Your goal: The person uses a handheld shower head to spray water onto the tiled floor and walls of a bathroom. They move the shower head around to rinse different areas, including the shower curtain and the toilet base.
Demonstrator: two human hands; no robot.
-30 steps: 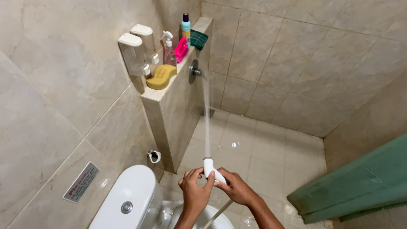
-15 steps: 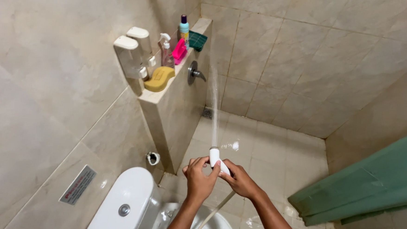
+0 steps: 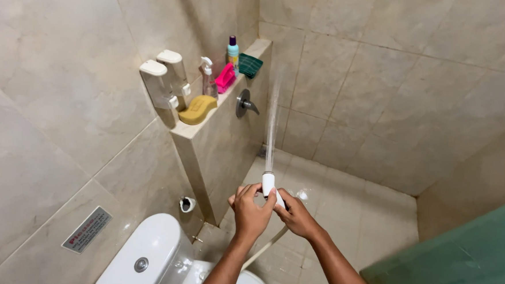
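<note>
Fingers first: the left hand [image 3: 251,212] has its fingers [image 3: 268,199] curled in against the side of a white spray nozzle [image 3: 268,185], thumb and forefinger pinching near the head. The right hand [image 3: 297,216] comes in from the other side, its fingers closed around the handle just below, so both hands grip the sprayer together, touching each other around it. The nozzle sits in the middle of the view, above the toilet and in front of the shower floor, pointing up and away. A thin jet of water [image 3: 272,123] shoots straight up out of it toward the tiled wall. A pale hose [image 3: 265,247] trails down from under the hands toward the toilet bowl.

Moving outward: below the forearms, the white toilet cistern [image 3: 143,251] with its round flush button sits at lower left. Just left of the hands stands a low tiled partition wall [image 3: 218,146], a metal tap handle [image 3: 246,104] fixed on its face. On the ledge on top lie a yellow sponge [image 3: 197,109], a clear spray bottle [image 3: 208,79], a pink brush [image 3: 226,77], a tall bottle with a purple cap [image 3: 233,50] and a dark green scouring pad [image 3: 249,65]. Two white soap dispensers [image 3: 163,80] hang on the wall beside the sponge. The wet tiled shower floor [image 3: 341,204] lies beyond the hands, and a green panel [image 3: 465,262] cuts across the lower right corner.
</note>
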